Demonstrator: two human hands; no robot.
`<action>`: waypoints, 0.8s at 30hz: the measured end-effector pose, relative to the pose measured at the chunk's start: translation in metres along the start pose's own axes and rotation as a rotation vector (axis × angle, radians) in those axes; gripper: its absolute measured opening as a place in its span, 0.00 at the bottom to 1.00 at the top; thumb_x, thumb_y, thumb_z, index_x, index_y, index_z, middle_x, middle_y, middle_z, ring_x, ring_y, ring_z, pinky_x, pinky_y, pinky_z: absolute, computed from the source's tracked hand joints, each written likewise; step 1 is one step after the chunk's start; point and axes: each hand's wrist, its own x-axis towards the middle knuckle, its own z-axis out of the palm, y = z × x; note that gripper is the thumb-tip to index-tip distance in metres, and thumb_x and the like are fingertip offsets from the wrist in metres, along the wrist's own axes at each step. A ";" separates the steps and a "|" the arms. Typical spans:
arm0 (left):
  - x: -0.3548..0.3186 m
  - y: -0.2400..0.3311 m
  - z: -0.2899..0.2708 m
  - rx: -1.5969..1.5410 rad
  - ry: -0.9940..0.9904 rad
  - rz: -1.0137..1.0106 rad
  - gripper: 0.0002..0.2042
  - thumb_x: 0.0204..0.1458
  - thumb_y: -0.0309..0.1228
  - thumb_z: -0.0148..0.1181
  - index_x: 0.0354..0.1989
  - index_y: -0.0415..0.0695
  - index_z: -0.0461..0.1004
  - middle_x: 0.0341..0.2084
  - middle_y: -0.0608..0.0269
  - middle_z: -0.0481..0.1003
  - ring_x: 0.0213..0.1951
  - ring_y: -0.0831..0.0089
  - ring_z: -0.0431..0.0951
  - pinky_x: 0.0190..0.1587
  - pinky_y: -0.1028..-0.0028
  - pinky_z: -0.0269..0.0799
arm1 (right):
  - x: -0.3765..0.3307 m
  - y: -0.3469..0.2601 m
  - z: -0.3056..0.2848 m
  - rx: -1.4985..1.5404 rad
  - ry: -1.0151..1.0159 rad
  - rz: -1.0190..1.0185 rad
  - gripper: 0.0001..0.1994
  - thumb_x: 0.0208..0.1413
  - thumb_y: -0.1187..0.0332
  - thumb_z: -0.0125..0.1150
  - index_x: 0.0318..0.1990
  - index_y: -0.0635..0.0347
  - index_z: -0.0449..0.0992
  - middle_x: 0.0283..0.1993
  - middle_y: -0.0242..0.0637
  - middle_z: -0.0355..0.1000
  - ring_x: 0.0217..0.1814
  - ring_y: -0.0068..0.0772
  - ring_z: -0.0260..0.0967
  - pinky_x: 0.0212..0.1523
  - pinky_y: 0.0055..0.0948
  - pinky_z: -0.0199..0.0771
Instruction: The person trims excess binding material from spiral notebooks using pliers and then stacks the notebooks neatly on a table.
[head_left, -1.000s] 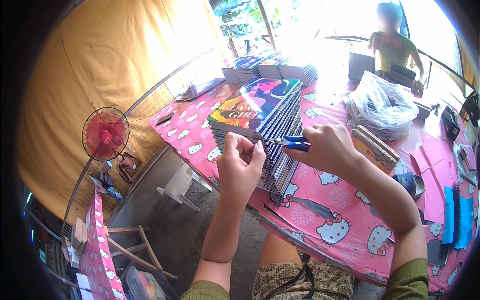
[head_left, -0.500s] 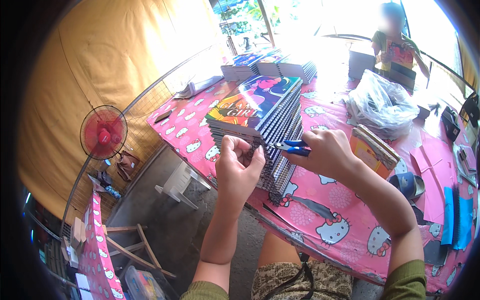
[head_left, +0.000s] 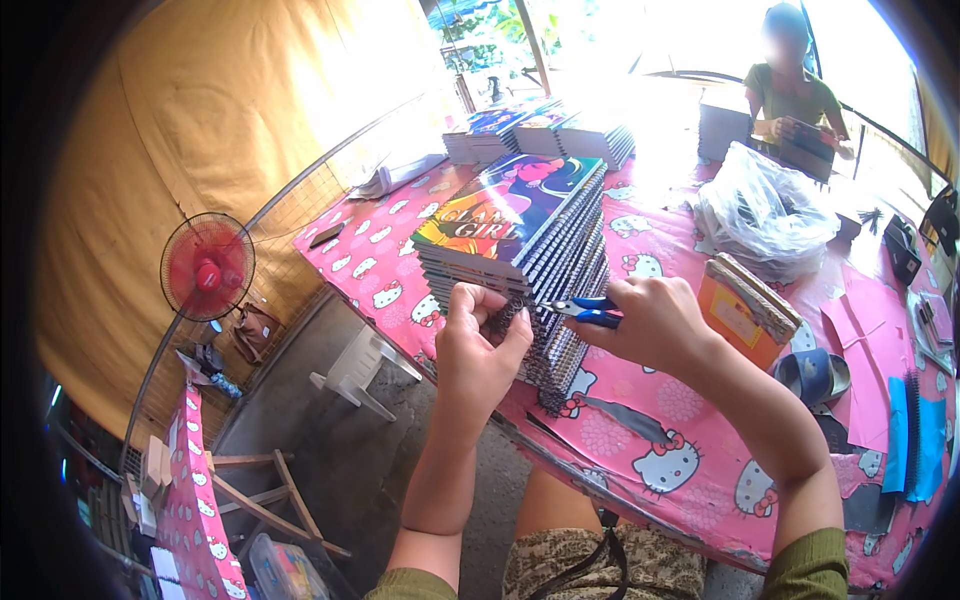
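- The left hand (head_left: 478, 345) is curled nearly closed, its thumb and fingertips pinching the dark wire spiral (head_left: 507, 318) at the near end of a notebook's binding.
- The right hand (head_left: 655, 322) is wrapped tight around the blue-handled pliers (head_left: 585, 311), whose small tip points left and meets the spiral just beside the left fingers.
- That spiral belongs to the stack of spiral notebooks (head_left: 520, 225), which sits on the pink cartoon-print table (head_left: 660, 460) right in front of both hands; its top cover is glossy and colourful.
- Whether the plier tip is closed on the wire is too small to tell.
- The right palm hides most of the plier handles.
- The left fingers cover the very end of the spiral.
- A crumpled clear plastic bag (head_left: 765, 210) lies further back on the table, and an orange box (head_left: 745, 310) stands just right of the right hand.
- Another person (head_left: 795, 95) sits at the far side, partly washed out by glare.
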 end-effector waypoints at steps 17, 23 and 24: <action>-0.004 0.004 0.002 -0.137 -0.069 -0.143 0.17 0.48 0.22 0.63 0.44 0.38 0.62 0.31 0.60 0.74 0.25 0.83 0.72 0.24 0.83 0.70 | -0.002 0.007 0.021 0.003 0.175 -0.100 0.28 0.48 0.42 0.58 0.17 0.62 0.75 0.13 0.41 0.69 0.17 0.42 0.72 0.22 0.38 0.73; -0.006 0.001 0.008 -0.027 0.006 0.047 0.16 0.48 0.22 0.63 0.42 0.37 0.63 0.30 0.60 0.74 0.24 0.83 0.72 0.24 0.83 0.70 | 0.002 0.014 0.020 -0.140 0.435 -0.325 0.27 0.45 0.43 0.63 0.27 0.64 0.74 0.23 0.40 0.72 0.25 0.40 0.73 0.25 0.35 0.72; -0.005 0.000 0.010 0.018 0.028 0.130 0.15 0.48 0.22 0.63 0.41 0.37 0.63 0.29 0.60 0.74 0.24 0.83 0.72 0.23 0.82 0.70 | 0.001 0.014 0.019 -0.129 0.374 -0.296 0.26 0.45 0.43 0.63 0.26 0.64 0.74 0.23 0.40 0.72 0.24 0.40 0.73 0.25 0.35 0.72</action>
